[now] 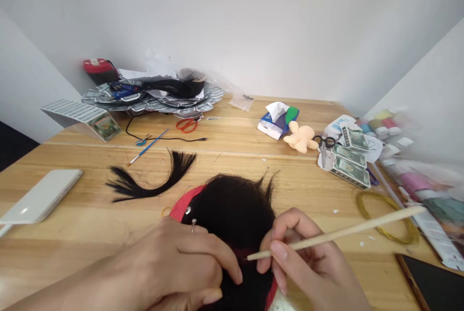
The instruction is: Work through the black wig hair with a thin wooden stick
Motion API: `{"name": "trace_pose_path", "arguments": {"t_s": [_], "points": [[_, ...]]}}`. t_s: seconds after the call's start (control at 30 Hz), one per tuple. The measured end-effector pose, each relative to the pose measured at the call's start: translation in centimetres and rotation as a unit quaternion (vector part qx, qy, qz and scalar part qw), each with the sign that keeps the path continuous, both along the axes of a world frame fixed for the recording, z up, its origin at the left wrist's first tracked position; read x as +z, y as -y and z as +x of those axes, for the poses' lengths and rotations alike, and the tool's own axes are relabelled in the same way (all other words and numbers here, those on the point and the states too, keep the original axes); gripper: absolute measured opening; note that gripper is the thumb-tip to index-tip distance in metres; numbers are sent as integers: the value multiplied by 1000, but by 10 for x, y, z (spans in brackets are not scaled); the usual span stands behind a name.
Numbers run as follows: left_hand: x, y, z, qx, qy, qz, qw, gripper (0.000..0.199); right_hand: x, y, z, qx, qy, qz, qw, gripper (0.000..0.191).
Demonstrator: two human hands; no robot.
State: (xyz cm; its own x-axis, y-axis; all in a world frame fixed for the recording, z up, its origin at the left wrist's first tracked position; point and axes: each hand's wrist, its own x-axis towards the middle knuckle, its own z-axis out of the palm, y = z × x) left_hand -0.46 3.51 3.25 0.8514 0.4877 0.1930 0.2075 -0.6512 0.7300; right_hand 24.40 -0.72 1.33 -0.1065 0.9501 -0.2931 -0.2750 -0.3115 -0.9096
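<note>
Left hand (181, 260) partly hides the black hair (232, 204).

My left hand (181, 258) is bare, and so is my right hand (308, 258). The bit of my left arm (90, 279) that shows is bare too, all the way up to the hand. The back of my left hand is wide and smooth, with soft bumps at the knuckles. My left pointer finger (221, 248) is slim and has a round tip. Just the end of my left thumb (206, 297) shows. My right thumb (297, 267) is long, and its nail (280, 250) is short and smooth. The bottom edge cuts off my right wrist.
</note>
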Motion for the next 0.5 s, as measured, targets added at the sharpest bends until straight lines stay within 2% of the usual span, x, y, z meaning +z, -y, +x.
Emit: {"name": "trace_pose_path", "arguments": {"t_s": [0.17, 0.37, 0.5], "points": [[-1, 0, 2, 11, 5, -14, 1000, 20, -5, 1, 6, 18, 11, 16, 1000, 44], [-5, -3, 4, 33, 9, -11, 999, 23, -23, 2, 20, 110, 30, 116, 987, 18], [-4, -3, 3, 43, 3, -16, 999, 16, -28, 7, 22, 79, 92, 214, 969, 11]]}}
